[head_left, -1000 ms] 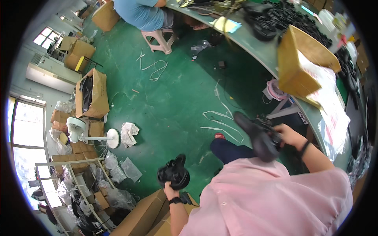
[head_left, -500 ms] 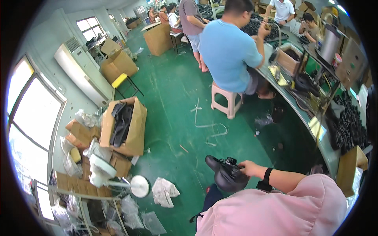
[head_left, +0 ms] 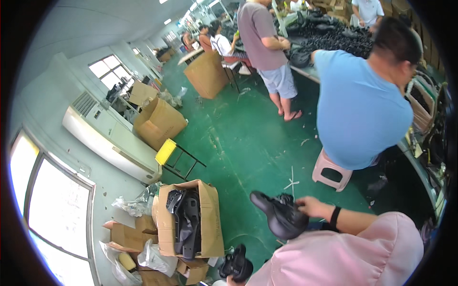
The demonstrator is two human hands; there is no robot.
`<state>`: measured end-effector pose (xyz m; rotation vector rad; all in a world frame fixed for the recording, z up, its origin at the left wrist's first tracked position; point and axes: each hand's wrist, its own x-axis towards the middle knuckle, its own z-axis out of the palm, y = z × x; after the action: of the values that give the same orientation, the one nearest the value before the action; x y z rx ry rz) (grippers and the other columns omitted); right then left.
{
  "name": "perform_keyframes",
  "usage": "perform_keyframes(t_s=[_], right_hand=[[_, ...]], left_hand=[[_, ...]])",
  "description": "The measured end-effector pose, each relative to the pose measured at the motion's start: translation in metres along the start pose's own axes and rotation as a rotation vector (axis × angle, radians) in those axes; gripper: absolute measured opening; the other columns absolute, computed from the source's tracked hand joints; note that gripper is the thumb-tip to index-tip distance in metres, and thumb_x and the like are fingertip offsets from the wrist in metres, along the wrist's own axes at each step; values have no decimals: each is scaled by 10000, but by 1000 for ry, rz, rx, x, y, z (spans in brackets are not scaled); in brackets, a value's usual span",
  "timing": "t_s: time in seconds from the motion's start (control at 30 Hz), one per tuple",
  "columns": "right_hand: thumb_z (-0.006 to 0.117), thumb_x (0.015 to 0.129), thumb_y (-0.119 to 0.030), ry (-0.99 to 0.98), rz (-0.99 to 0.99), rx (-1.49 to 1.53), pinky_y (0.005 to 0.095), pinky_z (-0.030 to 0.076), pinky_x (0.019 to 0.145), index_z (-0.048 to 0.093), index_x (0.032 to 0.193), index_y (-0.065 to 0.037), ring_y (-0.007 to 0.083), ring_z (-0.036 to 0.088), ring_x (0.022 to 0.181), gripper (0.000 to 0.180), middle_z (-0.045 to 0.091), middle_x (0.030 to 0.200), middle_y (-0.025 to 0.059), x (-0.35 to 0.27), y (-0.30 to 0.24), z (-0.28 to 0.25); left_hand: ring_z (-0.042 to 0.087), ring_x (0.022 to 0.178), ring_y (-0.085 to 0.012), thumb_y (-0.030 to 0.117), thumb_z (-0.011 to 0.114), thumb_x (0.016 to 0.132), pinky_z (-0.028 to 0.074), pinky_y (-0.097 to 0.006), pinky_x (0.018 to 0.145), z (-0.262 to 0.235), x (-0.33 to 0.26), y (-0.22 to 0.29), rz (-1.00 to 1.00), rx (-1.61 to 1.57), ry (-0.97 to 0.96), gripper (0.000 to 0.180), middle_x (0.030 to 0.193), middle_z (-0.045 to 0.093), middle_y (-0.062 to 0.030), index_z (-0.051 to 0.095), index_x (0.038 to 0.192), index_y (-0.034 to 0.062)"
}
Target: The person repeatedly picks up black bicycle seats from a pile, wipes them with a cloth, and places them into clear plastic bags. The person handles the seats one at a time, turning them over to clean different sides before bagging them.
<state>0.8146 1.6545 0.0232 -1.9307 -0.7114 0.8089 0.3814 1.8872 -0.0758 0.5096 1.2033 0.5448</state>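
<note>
A black bicycle saddle (head_left: 282, 220) is gripped at its right side by my right hand (head_left: 313, 208), with the fingers wrapped round it. Its narrow nose points up and left, and its wide rear lies close to my pink sleeve. Low in the picture, my left hand (head_left: 233, 280) holds a second black bicycle saddle (head_left: 237, 266). Only a little of that hand shows at the lower edge. Just beyond it stands an open cardboard box (head_left: 213, 224) with black saddle-shaped parts (head_left: 185, 221) inside.
A person in blue (head_left: 362, 107) sits on a pink stool (head_left: 332, 173) at the right, beside a long workbench (head_left: 305, 72) heaped with black parts. A yellow-topped stool (head_left: 166, 151) and a large carton (head_left: 160, 125) stand ahead left. Plastic bags and cartons (head_left: 126, 237) lie by the window.
My view has moved forward, so the box of black parts is now nearer. My left hand has come into view with a second saddle. The seated person leans toward the bench.
</note>
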Motion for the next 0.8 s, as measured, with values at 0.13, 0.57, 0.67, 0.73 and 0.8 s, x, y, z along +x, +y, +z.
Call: perform_keyframes(t_s=[0.13, 0.57, 0.67, 0.73, 0.8], right_hand=[[633, 864, -149, -30, 174, 355, 299, 507, 553, 576, 1218, -15, 135, 614, 733, 383, 662, 956, 66, 168, -33, -20], [570, 832, -27, 330, 146, 518, 260, 427, 493, 523, 940, -67, 91, 500, 642, 124, 530, 774, -3, 612, -141, -155], [551, 819, 8, 454, 145, 595, 283, 399, 447, 491, 889, -69, 93, 478, 591, 120, 504, 728, -1, 700, -143, -189], [557, 813, 15, 521, 206, 601, 265, 395, 484, 516, 886, -59, 84, 471, 589, 112, 509, 726, -7, 753, -156, -220], [562, 812, 13, 565, 170, 625, 257, 395, 502, 540, 903, -54, 81, 469, 594, 116, 525, 737, -9, 820, -154, -255]], left_hand=[[561, 1102, -316, 258, 585, 787, 432, -468, 1012, 105, 87, 91, 12, 1, -18, 414, 1175, 615, -166, 607, 1131, 30], [573, 1140, -320, 220, 556, 775, 446, -510, 991, 629, 410, 377, -90, -69, -515, 477, 1238, 611, -118, 562, 1224, 58], [552, 1168, -325, 186, 530, 797, 464, -536, 970, 762, 486, 421, -222, -11, -573, 476, 1270, 580, -119, 532, 1257, 63], [563, 1152, -325, 197, 533, 796, 471, -525, 965, 850, 526, 435, -286, 17, -628, 472, 1262, 584, -117, 535, 1249, 65], [567, 1148, -324, 208, 535, 792, 475, -520, 963, 935, 572, 441, -341, 23, -654, 476, 1261, 585, -118, 537, 1246, 66]])
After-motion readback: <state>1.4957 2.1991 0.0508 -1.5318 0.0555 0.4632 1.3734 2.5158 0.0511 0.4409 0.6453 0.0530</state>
